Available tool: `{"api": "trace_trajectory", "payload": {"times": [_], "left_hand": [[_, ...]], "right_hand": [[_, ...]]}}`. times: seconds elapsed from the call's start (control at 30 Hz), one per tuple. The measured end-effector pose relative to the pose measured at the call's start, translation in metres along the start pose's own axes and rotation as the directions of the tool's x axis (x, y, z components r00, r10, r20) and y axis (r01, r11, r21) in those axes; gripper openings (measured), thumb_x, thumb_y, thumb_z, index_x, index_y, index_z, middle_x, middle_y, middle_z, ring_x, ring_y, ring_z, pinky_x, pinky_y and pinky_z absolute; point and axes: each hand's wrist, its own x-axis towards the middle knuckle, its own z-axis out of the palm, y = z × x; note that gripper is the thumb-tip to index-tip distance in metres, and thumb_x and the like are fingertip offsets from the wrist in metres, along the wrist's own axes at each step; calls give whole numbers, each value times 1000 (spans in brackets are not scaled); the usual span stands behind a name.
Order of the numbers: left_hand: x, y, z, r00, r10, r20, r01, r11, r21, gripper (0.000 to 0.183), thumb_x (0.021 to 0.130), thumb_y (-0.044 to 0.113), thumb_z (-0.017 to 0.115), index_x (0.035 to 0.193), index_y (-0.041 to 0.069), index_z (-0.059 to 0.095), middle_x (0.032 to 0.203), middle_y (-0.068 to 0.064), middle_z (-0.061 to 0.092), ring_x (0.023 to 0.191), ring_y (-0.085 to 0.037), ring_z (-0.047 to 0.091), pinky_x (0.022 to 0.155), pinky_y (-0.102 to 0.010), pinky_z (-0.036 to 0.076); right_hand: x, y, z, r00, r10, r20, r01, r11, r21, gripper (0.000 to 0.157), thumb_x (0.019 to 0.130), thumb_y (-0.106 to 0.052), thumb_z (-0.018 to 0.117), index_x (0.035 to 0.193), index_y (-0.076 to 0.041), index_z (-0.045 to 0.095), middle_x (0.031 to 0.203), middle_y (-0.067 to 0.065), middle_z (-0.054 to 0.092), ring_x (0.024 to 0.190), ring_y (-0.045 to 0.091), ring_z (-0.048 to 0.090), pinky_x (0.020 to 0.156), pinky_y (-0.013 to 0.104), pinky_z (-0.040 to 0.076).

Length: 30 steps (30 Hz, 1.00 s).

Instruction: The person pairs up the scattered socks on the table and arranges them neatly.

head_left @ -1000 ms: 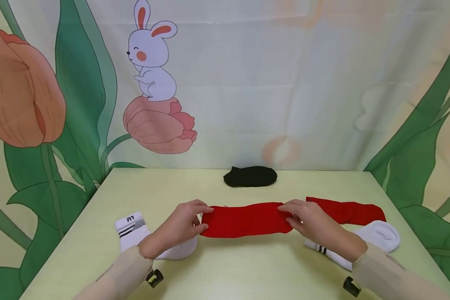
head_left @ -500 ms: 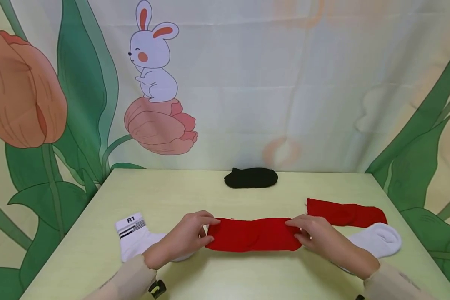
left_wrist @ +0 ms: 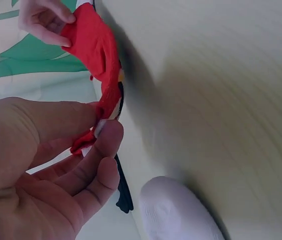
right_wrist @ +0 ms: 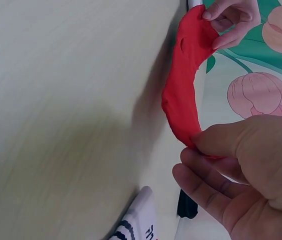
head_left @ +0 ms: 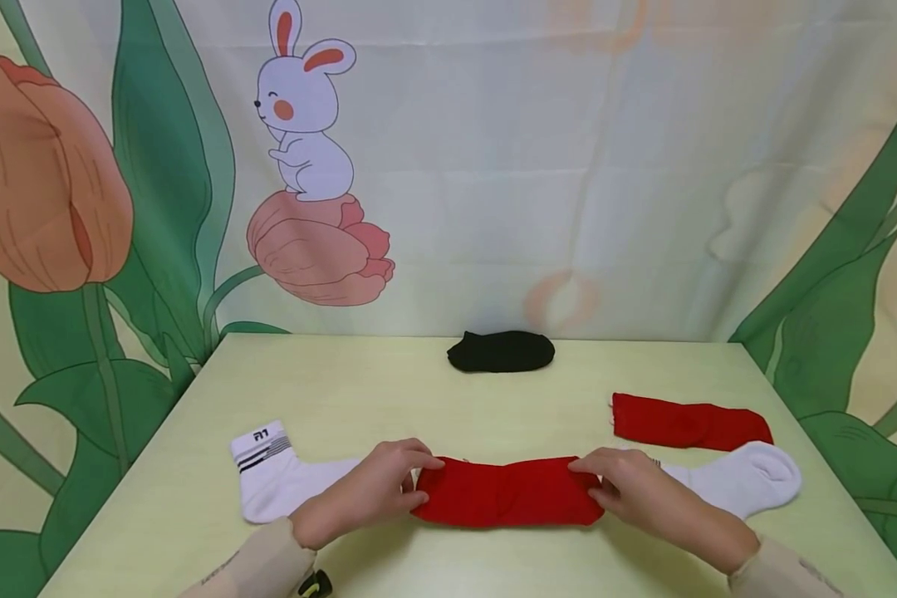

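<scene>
A red sock (head_left: 504, 496) is stretched out sideways between my two hands, a little above the table (head_left: 448, 569). My left hand (head_left: 377, 483) pinches its left end between thumb and fingers. At the right end, my right hand (head_left: 635, 492) pinches it the same way. Both grips show in the wrist views, where the red sock (left_wrist: 93, 42) sags slightly between them. A white sock (head_left: 276, 477) with black stripes lies beside my left hand, partly hidden by it. Another white sock (head_left: 755, 477) lies beyond my right forearm, partly covered.
A second red sock (head_left: 691, 421) lies flat at the right, just behind the white one. Near the table's back edge lies a black sock (head_left: 501, 352). A cloth backdrop (head_left: 493, 183) with a printed rabbit and tulips hangs behind the table.
Both hands have moved the red sock toward me and slightly to the right, holding both ends throughout. The other socks have stayed in place.
</scene>
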Motion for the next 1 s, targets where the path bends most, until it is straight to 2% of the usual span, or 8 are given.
{"api": "trace_trajectory", "payload": {"times": [0.2,0.37,0.7,1.0], "left_hand": [[1,1,1,997,-47,56,47,999,1,36,84,4,74,119,-1,67,113,-11,62,61,0,54,63,-17,49],[1,2,3,997,-44,65,42,999,30,35,83,3,74,118,-2,68,111,-11,63,63,-1,53,62,-17,49],[1,-1,9,994,-63,93,54,994,93,35,82,4,76,116,-1,70,109,-9,65,83,-12,58,66,-17,49],[3,-1,10,993,-58,107,43,989,145,31,81,5,76,112,1,72,106,-7,67,88,-14,59,71,-20,49]], "right_hand": [[-1,1,4,1000,-20,23,20,1000,2,33,79,-2,77,111,-4,71,101,3,71,82,13,63,72,26,55],[-1,1,7,998,2,61,-3,1000,14,33,79,-3,78,112,-4,71,101,2,71,86,14,64,75,29,55],[0,1,12,994,32,100,-35,999,24,33,80,-5,78,112,-4,71,103,3,71,92,17,66,80,32,56],[1,3,17,990,41,137,-46,998,38,32,81,-6,77,113,-6,72,103,0,70,92,14,64,80,30,55]]}}
